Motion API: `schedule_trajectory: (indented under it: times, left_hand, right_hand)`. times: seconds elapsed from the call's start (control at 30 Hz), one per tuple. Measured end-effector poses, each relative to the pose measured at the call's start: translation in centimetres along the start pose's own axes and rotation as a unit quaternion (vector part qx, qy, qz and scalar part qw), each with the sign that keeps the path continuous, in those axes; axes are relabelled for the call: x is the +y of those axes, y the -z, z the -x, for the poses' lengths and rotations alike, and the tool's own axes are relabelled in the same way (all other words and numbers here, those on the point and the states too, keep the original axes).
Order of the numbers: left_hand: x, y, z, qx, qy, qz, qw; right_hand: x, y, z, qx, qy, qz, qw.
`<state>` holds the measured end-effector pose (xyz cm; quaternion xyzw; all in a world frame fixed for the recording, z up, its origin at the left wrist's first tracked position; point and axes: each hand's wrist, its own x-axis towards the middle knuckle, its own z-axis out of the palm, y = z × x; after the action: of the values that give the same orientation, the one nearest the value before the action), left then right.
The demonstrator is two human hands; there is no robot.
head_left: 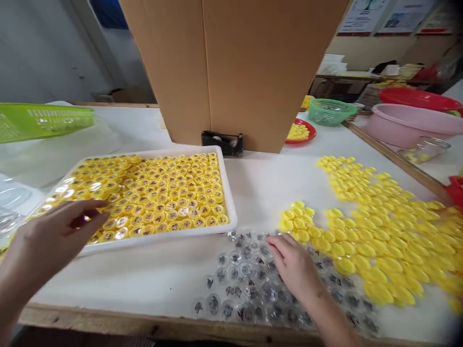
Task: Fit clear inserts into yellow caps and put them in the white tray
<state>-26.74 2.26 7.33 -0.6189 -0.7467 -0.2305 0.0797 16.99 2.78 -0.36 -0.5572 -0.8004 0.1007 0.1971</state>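
Note:
My left hand point(68, 224) hovers over the left front part of a white tray point(231, 212) packed with round yellow pieces point(159, 217) bearing small printed pictures. Its thumb and fingertips come close together, and whether a piece is between them cannot be made out. My right hand point(289, 258) reaches into a spread of clear round discs point(246, 270) with dark prints, near the table's front edge. The thumb and index finger are pinched; what they hold, if anything, is hidden. Many plain yellow caps point(376, 241) lie loose to the right of that hand.
A tall cardboard box point(231, 72) stands behind the tray, with a black tape dispenser point(222, 143) at its foot. A green basket point(47, 120) is at back left. A red plate point(311, 135), a mint-green basket point(331, 112) and a pink basin point(408, 126) are at back right.

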Motion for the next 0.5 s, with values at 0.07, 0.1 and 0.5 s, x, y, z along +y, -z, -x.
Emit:
schedule_trajectory:
  times: [0.07, 0.1, 0.5]
  left_hand:
    - [5.1, 0.0, 1.2, -0.027, -0.086, 0.091, 0.992]
    - [7.8, -0.2, 1.9, -0.042, -0.134, 0.149, 0.979]
    - [26.4, -7.5, 2.3, -0.27, -0.31, 0.24, 0.879]
  right_hand:
    - [-0.8, -0.6, -1.5, -0.038, 0.012, 0.045, 0.998]
    - [-1.2, -0.9, -2.2, -0.048, 0.016, 0.054, 0.997]
    - [-1.7, -2.0, -2.4, -0.057, 0.012, 0.033, 0.998]
